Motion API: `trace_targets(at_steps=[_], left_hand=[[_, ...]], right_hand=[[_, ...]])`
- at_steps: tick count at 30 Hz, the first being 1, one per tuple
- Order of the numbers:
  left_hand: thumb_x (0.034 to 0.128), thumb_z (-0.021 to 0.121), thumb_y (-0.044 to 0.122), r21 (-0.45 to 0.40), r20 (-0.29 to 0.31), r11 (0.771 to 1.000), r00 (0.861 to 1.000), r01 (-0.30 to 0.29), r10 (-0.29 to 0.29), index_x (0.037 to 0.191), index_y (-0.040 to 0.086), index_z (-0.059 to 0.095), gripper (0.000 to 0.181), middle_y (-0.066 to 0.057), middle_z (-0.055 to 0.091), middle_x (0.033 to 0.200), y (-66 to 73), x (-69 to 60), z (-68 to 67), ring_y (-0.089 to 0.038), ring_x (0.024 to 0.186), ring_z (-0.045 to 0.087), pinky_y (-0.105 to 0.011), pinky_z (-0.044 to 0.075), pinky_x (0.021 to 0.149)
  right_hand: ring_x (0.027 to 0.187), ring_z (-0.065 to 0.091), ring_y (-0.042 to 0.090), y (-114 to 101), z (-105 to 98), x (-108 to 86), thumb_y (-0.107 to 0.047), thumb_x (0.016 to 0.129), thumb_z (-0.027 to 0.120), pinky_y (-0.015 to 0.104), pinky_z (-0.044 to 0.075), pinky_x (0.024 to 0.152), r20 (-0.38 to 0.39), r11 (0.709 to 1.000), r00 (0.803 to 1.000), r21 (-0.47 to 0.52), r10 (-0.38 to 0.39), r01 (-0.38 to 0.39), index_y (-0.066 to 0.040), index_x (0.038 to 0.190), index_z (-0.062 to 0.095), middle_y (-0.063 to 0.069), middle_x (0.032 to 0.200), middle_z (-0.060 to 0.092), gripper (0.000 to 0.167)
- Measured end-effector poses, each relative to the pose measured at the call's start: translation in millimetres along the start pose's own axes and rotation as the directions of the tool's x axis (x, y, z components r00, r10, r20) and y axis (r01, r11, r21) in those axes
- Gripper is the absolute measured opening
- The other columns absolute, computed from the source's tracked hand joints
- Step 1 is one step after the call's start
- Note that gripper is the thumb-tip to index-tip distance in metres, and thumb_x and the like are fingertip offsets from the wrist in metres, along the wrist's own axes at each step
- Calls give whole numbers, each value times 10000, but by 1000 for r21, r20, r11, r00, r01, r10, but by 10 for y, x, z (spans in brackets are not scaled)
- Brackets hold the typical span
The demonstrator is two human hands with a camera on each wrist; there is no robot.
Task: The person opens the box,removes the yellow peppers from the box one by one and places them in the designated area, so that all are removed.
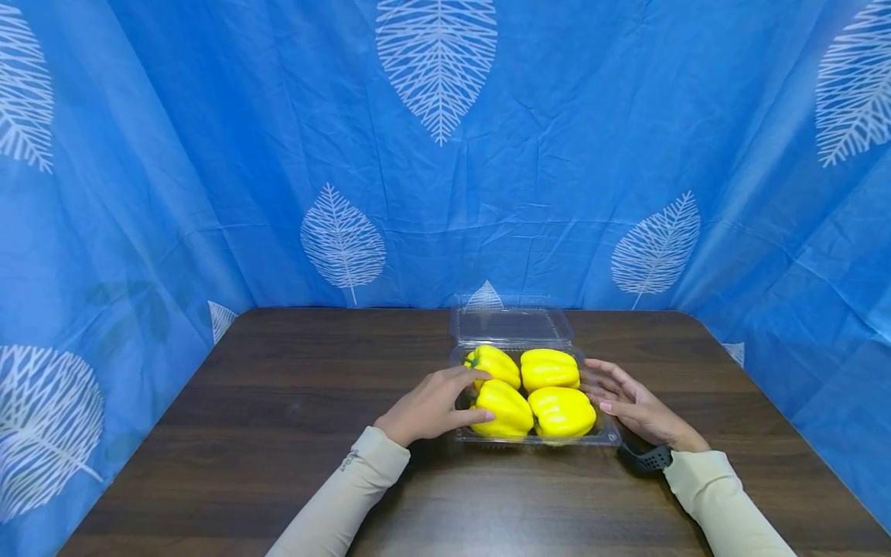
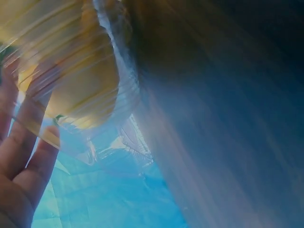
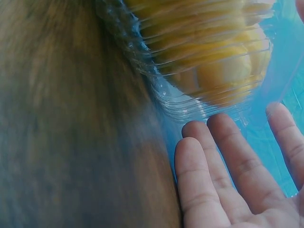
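A clear plastic clamshell box (image 1: 609, 435) holds several yellow bell peppers, set in two rows. My left hand (image 1: 433, 406) reaches over the box's left side, its thumb and fingers around the front-left yellow bell pepper (image 1: 503, 410). Through the ridged wall, the left wrist view shows some of these fingers (image 2: 21, 142). At the box's right side is my right hand (image 1: 643, 410), fingers spread and loosely extended beside the wall. In the right wrist view the fingertips (image 3: 223, 124) are close to the ridged plastic; whether they touch it I cannot tell.
The box's transparent lid (image 1: 511, 325) stands open at the back, near the far edge of the dark wooden table (image 1: 313, 387). Behind and at both sides hangs a blue cloth (image 1: 557, 155) with white leaf prints. A dark band (image 1: 646, 458) circles the right wrist.
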State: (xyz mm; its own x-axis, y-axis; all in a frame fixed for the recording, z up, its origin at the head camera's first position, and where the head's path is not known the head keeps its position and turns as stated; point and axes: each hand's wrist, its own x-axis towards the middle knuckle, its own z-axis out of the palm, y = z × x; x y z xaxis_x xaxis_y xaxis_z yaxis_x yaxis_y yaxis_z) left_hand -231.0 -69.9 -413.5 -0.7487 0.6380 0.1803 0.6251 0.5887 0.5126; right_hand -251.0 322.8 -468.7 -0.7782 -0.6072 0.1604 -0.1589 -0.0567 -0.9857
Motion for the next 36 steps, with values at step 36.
trace_targets(at_steps=[36], left_hand=[[919,838,105,-469,-243,874,970,-129,13,1452,5,651,573,-177,693,1346,-261,-52,-68,-291,1126,702,-306,639,892]], right_hand=[[1365,575,-5,4,-4,4,27,1096,504,220,508,1088,7,1000,1000,-4,-5,5,-279,1585,398,-213,1525,533,587]])
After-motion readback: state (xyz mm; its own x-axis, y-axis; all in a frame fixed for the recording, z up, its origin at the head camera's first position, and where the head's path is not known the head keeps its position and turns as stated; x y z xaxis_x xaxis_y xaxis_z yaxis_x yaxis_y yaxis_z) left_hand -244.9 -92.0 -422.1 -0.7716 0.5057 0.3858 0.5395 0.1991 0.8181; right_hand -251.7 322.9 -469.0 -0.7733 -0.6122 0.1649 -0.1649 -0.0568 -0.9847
